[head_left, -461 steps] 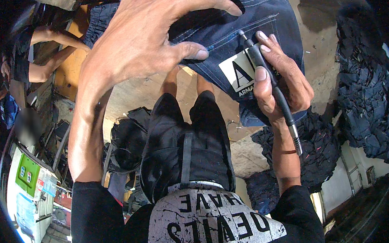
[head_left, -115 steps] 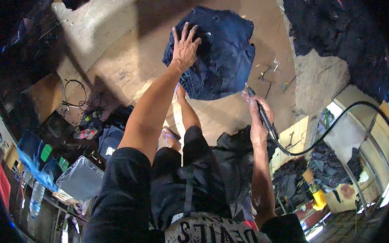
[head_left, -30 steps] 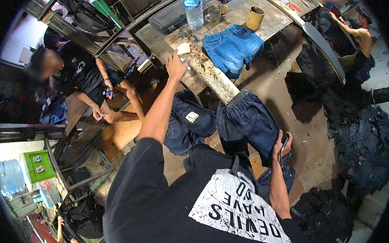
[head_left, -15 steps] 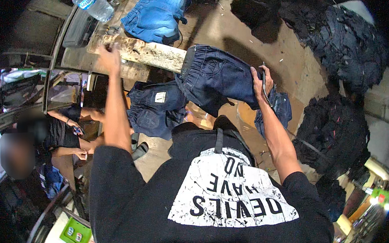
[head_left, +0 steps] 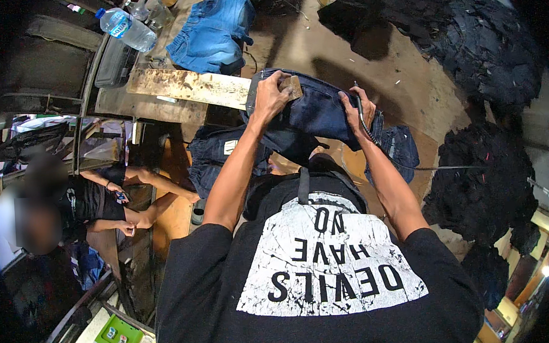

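Dark blue denim shorts [head_left: 316,110] with an elastic waist are pulled over the end of a long worn wooden board [head_left: 186,88]. My left hand [head_left: 272,97] is closed on a small tan block [head_left: 293,88], which rests against the denim near the waistband. At the leg end, my right hand [head_left: 353,113] presses on the cloth. Its fingers are curled round a thin black pen-like tool [head_left: 360,105] with a coiled cord. Another dark pair of shorts [head_left: 215,156] with a pale label hangs below the board.
Light blue denim shorts [head_left: 214,35] lie beyond the board, near a water bottle [head_left: 127,31]. Heaps of black cloth [head_left: 474,186] fill the right side. A folded dark denim piece [head_left: 398,152] sits beside my right forearm. At the left, a person [head_left: 102,196] sits low.
My left hand has moved right from the board's far left end onto the denim near the waistband, where the tan block now shows. My right hand stays at the leg end.
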Available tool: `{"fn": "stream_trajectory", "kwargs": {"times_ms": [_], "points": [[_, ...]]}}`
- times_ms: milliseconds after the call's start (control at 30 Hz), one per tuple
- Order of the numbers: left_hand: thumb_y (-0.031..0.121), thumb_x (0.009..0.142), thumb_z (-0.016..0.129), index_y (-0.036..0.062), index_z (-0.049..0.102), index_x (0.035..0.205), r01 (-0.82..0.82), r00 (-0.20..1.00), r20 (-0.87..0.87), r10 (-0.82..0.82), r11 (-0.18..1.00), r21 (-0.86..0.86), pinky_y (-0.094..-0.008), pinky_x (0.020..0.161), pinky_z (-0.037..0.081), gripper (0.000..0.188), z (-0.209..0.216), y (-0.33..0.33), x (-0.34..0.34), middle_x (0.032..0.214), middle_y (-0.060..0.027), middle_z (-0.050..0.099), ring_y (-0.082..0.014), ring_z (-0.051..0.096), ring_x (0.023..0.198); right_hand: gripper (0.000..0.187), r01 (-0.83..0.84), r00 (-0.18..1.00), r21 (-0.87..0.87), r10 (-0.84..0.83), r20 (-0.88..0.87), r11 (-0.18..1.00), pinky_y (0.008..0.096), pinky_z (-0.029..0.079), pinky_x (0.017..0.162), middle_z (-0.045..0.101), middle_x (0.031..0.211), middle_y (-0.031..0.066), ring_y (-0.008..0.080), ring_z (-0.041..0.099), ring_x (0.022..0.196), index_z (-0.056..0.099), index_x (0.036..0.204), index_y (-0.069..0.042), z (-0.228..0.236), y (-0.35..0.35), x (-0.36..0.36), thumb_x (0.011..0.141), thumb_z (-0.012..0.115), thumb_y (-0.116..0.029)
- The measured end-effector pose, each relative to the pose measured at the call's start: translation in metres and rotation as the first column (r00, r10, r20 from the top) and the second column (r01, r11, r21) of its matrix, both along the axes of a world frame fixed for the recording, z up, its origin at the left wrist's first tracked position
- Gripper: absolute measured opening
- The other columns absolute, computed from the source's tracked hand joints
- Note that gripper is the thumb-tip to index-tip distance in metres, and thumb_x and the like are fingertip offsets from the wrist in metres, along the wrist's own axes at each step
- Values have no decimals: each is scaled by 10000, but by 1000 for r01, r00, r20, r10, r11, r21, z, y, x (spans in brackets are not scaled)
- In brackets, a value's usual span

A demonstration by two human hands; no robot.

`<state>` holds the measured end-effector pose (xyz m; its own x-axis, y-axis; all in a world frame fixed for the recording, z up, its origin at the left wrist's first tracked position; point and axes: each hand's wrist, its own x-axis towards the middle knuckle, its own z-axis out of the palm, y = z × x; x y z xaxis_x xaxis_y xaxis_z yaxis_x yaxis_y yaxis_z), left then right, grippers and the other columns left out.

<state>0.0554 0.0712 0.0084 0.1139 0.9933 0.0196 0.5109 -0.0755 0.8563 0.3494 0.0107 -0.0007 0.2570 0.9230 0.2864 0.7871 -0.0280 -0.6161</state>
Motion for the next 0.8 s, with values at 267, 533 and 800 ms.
{"fn": "stream_trajectory", "kwargs": {"times_ms": [267, 533, 800], "points": [[176, 857, 847, -3, 634, 1264, 77, 967, -214, -138, 960, -271, -374, 757, 586, 493, 5, 15, -4, 982, -143, 776, -198, 722, 859, 427, -75, 987, -128, 55, -151, 989, 429, 446, 1027, 792, 1073, 121, 322, 729, 1053, 738, 1146, -98, 0, 2, 13, 930, 804, -460], [187, 881, 813, 29, 734, 1183, 232, 939, -136, -316, 874, -426, -393, 845, 583, 350, 1, 26, -6, 1031, -160, 786, -254, 746, 965, 315, -239, 949, -169, 194, -248, 956, 435, 391, 1078, 770, 1131, 112, 296, 702, 1137, 727, 1137, -115, -1, 6, 26, 972, 779, -378], [183, 952, 805, -12, 707, 1118, 78, 993, 119, -7, 789, -609, -314, 743, 539, 274, 3, 26, -4, 907, -61, 746, -128, 672, 836, 302, -317, 928, -98, 287, -237, 943, 432, 386, 1092, 766, 1184, 111, 286, 681, 1199, 725, 1139, -99, 3, 8, 27, 992, 767, -360]]}}
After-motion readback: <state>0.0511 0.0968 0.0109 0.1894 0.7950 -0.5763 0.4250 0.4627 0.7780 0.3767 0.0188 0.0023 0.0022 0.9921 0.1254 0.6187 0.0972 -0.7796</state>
